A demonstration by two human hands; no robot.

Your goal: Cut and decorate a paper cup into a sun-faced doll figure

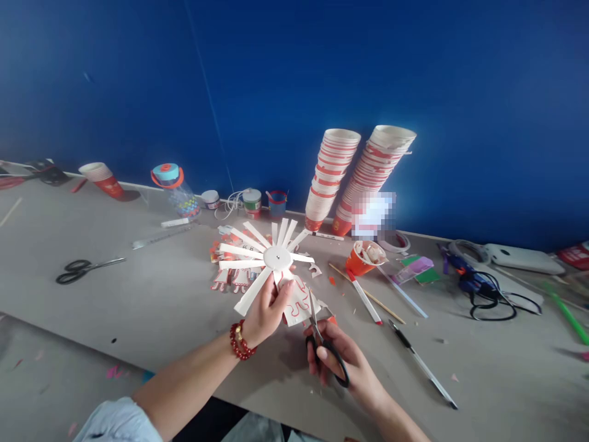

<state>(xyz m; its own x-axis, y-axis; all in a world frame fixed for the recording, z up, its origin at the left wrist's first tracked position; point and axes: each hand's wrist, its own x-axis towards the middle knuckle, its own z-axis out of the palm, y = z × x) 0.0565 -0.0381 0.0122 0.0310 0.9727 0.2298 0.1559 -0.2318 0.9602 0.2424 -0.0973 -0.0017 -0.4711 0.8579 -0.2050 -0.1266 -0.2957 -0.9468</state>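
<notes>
My left hand (271, 304) is closed on a cut paper cup (278, 258), whose white strips fan out around its round base. One wider flap (298, 301) of it bears a red-outlined figure. In my right hand (343, 356) is a pair of black-handled scissors (315, 325), fingers through the loops. The blades lie along the right edge of the drawn flap; whether they bite into it I cannot tell. Behind the strips lie cut-out paper figures (240, 277) with red outlines, partly hidden, and several white scraps.
Two tall stacks of paper cups (332, 178) lean near the blue wall. An orange cup of scraps (363, 258), a red marker (365, 299) and a pen (423, 362) lie rightward, beyond them a glue gun (473, 279). Leftward are other scissors (87, 267) and a bottle (177, 190).
</notes>
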